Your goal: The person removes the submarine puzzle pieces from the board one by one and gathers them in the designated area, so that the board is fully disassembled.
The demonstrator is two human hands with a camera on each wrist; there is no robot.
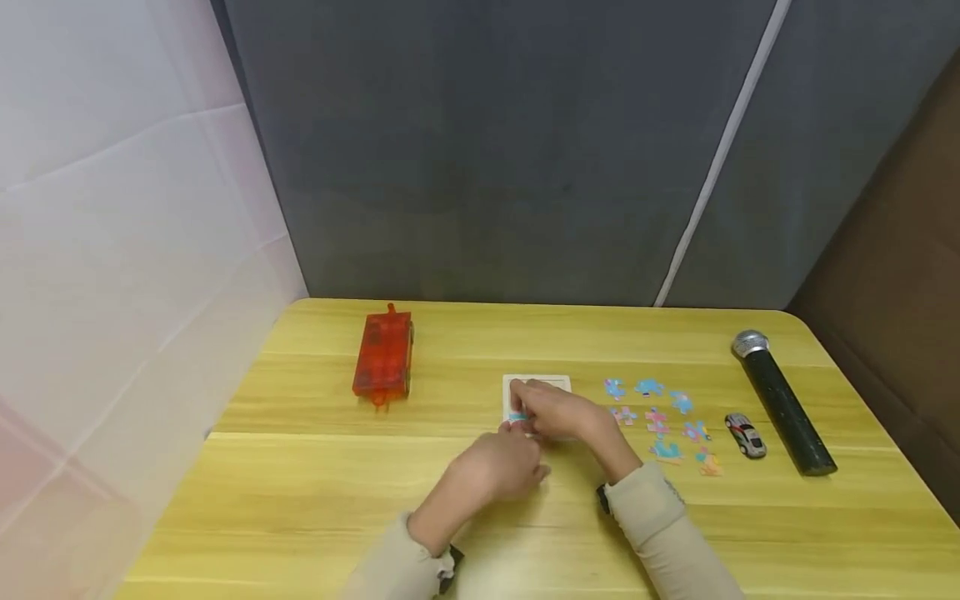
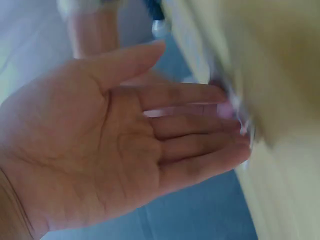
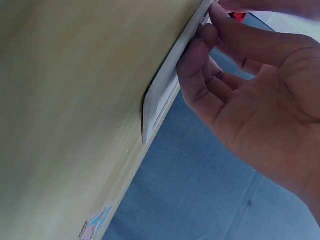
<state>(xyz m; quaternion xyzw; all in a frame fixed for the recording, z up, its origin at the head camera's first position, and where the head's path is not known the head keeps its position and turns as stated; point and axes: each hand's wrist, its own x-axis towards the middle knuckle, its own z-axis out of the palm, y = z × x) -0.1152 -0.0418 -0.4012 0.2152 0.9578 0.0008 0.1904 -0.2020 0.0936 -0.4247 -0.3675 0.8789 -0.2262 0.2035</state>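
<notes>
A small white puzzle tray lies flat on the wooden table under both hands. At its left side my right hand bends over it, with thumb and curled fingers brought together at a blue and pink puzzle piece; the fingers partly hide that piece. My left hand is at the tray's near left edge. In the left wrist view its palm faces the camera, with fairly straight fingers whose tips touch the tray's edge. Several loose puzzle pieces lie to the right of the tray.
A red translucent toy cart stands at the left back. On the right are a small toy car and a black microphone with a silver head. A grey partition rises behind the table, and a white sheet hangs along the left.
</notes>
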